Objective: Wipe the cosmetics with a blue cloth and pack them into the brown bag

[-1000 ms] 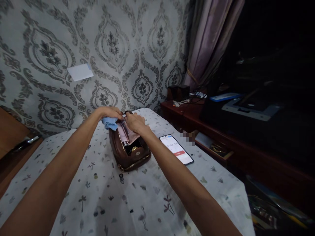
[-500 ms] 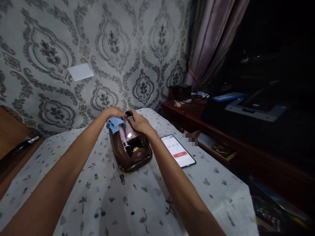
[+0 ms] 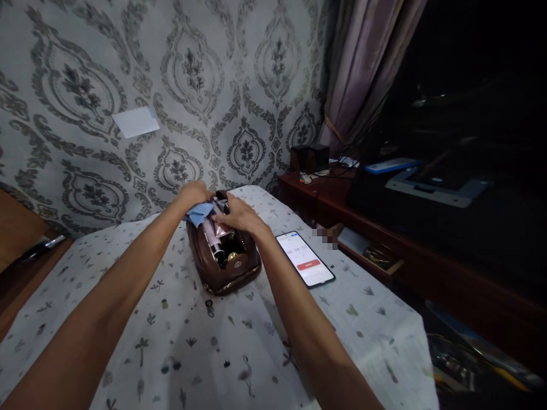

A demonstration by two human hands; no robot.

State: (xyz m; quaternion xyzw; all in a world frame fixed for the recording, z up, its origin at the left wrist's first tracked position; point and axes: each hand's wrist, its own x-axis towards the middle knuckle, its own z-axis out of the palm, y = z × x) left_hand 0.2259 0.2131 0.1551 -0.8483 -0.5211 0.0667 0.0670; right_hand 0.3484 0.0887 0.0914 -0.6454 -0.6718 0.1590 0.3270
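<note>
A brown leather bag (image 3: 201,267) stands unzipped on the patterned sheet, its opening facing up. Inside show a pink tube-like item (image 3: 211,234), a shiny pinkish packet (image 3: 223,229) and a small gold round thing (image 3: 232,257). At the far left rim, my left hand (image 3: 195,195) is closed over a light blue cloth (image 3: 199,214); its fingertips are partly hidden. My right hand (image 3: 239,215) grips the bag's far right rim, with the thumb reaching into the opening over the packet and the other fingers largely out of sight.
Right of the bag lies a phone (image 3: 305,259) with a timer on its screen. Beyond the bed edge stands a dark red desk (image 3: 333,196) with an open drawer (image 3: 370,250). Patterned wallpaper (image 3: 252,85) rises behind the bed; a wooden board (image 3: 19,228) is at left.
My right thumb has moved left, deeper over the opening and the packet. My left hand has risen slightly at the rim with the blue cloth. The view has shifted a little.
</note>
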